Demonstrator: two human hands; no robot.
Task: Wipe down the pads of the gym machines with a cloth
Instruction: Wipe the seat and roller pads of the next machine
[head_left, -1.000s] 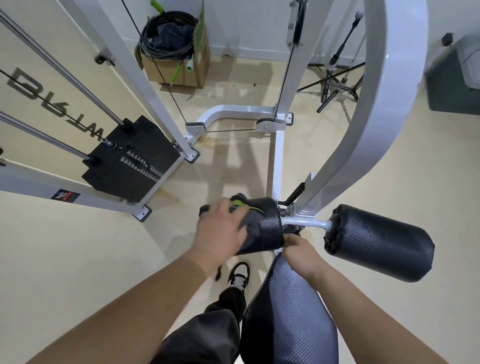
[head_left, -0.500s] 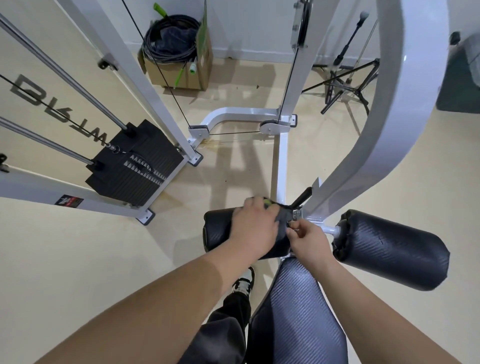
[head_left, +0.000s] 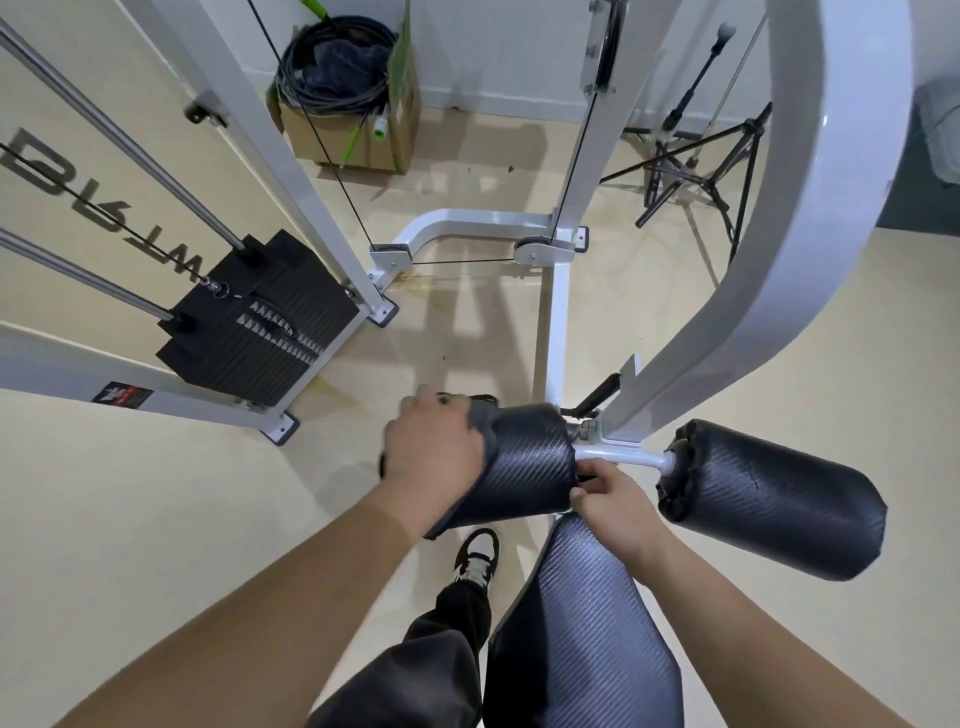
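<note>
Gym clean-up in progress: a person's left hand (head_left: 436, 449) presses a dark grey cloth (head_left: 479, 418) over the outer end of the left-side black textured cylindrical roller pad (head_left: 524, 462) on a white steel gym machine (head_left: 810, 249). The fingers are curled round cloth and pad end, their tips hidden behind the hand. The right hand (head_left: 615, 512) steadies the same roller at its inner rim, just beside the white axle bar (head_left: 623, 457), fingers bent and pinched on the rim. The wipe looks mid-stroke on this roller, though no sheen or streak shows which parts are finished. The matching right-side black roller pad (head_left: 774, 501) sits well apart from the cloth, and the long black textured seat pad (head_left: 582, 623) lies below the hands. Whether either has had its turn cannot be told, so much of the job may remain. A black weight stack (head_left: 260, 322) and a cardboard box of coiled cables (head_left: 353, 119) stand on the pale floor beyond
</note>
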